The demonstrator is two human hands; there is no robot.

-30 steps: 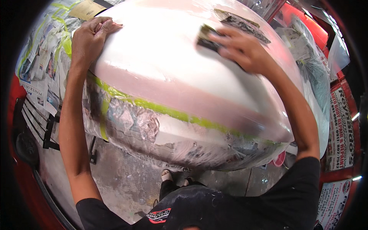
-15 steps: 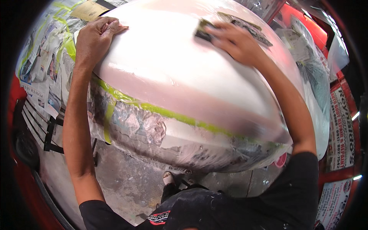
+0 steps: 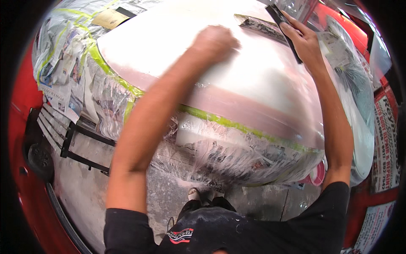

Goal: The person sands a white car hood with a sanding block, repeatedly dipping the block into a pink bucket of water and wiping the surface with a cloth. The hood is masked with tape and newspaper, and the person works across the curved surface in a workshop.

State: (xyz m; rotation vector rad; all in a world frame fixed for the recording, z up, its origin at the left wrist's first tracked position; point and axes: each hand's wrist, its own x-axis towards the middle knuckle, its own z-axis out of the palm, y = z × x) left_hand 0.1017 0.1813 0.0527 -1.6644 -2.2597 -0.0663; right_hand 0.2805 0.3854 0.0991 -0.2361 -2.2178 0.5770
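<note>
L hand [image 3: 216, 41] blurred, at mid panel [image 3: 270, 84]; can't tell if it holds anything. R hand [image 3: 305, 42] grips thin blk block [image 3: 277, 16], tilted, at panel's far R; contact w/ panel unclear. Speckled strip [image 3: 260, 26] lies on panel's far R part. Grn tape [image 3: 228, 122] along panel's near & L edges, w/ film-covered paper [image 3: 237, 156] below. Newspaper [image 3: 57, 91] & tan card [image 3: 108, 18] L of panel; blk rack [image 3: 86, 148] near-L of it. Pink tub [image 3: 318, 173], partly hidden, near-R of panel; clear plastic [image 3: 357, 110] R of it.

Curved white panel [image 3: 169, 51], pink-edged — slim dark block [image 3: 277, 16] tilted at its right
</note>
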